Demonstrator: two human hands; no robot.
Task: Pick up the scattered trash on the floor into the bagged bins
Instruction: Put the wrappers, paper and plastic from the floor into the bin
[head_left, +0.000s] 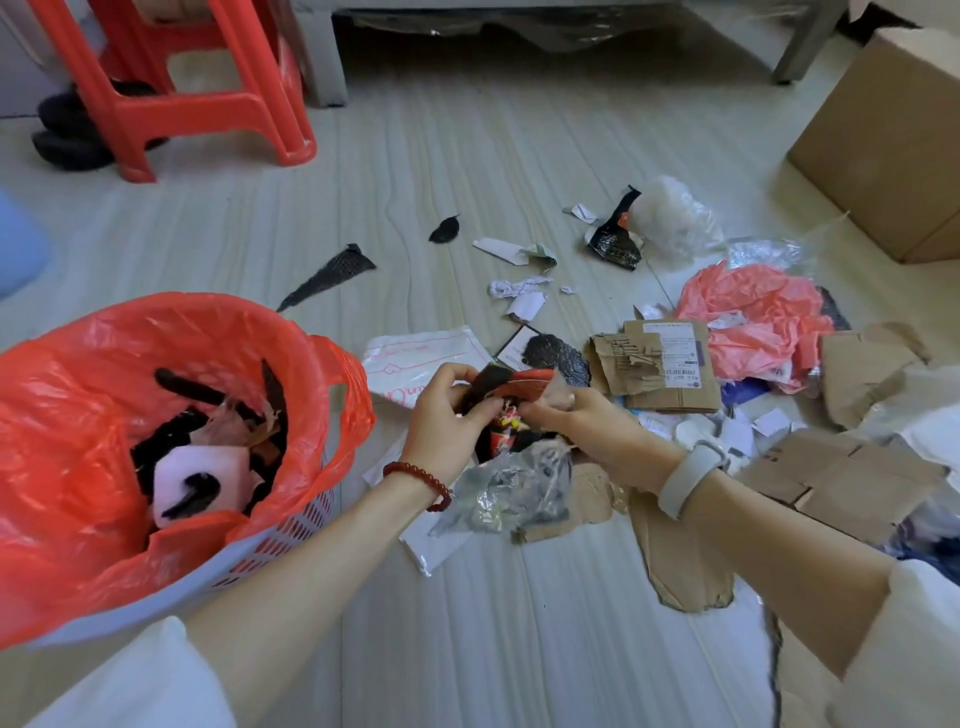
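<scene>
littered floor (467, 597), left hand (447, 415) and right hand (587, 426) both clutching crumpled wrappers (511, 421)

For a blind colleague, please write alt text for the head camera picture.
Both hands, the left hand and the right hand, grip a bunch of crumpled wrappers above the floor, beside a bin lined with a red bag on the left. Torn cardboard pieces, paper scraps and a pink plastic sheet lie scattered to the right.

Pale wood-grain floor (467, 156). Strewn with torn cardboard pieces (670, 374), paper scraps (524, 296), pink tissue (753, 312), black wrappers (615, 241). Also bearing a red-bagged bin (156, 452), red stool (171, 88), cardboard box (893, 145).
</scene>
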